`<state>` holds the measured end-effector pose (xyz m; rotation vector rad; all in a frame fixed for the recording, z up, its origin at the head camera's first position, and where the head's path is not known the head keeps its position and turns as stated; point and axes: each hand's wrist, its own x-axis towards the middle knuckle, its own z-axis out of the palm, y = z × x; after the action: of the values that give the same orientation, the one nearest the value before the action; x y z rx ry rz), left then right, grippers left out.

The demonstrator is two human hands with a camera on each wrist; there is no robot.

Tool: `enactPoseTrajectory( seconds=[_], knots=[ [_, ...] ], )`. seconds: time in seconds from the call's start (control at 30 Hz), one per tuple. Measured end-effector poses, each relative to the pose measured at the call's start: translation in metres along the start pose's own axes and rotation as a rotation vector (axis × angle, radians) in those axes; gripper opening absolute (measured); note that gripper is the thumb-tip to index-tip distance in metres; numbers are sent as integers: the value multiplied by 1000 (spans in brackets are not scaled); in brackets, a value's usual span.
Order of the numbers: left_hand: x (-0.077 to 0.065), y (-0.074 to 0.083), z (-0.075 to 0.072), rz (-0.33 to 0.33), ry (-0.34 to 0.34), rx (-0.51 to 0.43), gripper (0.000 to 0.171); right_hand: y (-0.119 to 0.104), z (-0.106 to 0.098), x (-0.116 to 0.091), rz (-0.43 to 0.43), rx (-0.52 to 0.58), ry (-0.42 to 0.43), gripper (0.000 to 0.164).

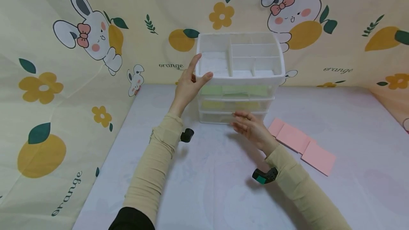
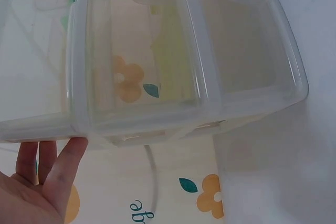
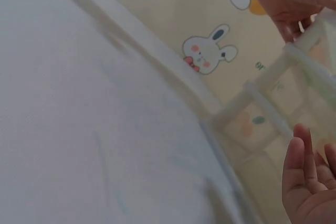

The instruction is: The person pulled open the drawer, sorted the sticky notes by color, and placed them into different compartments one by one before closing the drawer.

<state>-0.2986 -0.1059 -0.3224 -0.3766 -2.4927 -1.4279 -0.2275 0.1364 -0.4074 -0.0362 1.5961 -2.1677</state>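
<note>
Left hand steadied the drawer organizer at the desk's back edge; right hand sat flat at the bottom drawer.

Head view: left hand (image 1: 188, 86) gripped the top-left corner of the drawer organizer (image 1: 239, 77), thumb curled over the rim, fingers up the side wall. Right hand (image 1: 250, 126) was held flat, fingers straight, holding nothing, fingertips at the bottom drawer (image 1: 223, 117) front. Pink sheets (image 1: 301, 144) lay toward the right of the desk (image 1: 204, 187). My read: bottom drawer being opened or closed; next move needs a straight push or pull while the left hand braces.
Left wrist view: fingers (image 2: 65, 163) lay straight up against the organizer wall (image 2: 184, 66); thumb not visible.
Right wrist view: right hand (image 3: 310, 182) was open with fingers together, just beside the organizer frame (image 3: 273, 103); contact couldn't be confirmed.
</note>
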Motion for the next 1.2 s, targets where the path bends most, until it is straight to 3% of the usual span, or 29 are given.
enactPoseTrajectory(
  seconds=[0.2,0.47,0.83,1.03,1.2],
  knots=[
    [0,0,1,-7,0,-1,68,10,-7,0,54,19,8,37],
    [0,-1,1,2,2,3,69,20,-12,3,120,194,-26,18],
    [0,0,0,-6,-5,0,69,20,-10,9,178,427,-6,12],
    [0,-1,0,-13,-6,-5,70,21,-10,11,199,465,-15,10],
    [-1,0,0,-14,-6,-6,68,23,-9,5,206,423,-35,15]
  ],
)
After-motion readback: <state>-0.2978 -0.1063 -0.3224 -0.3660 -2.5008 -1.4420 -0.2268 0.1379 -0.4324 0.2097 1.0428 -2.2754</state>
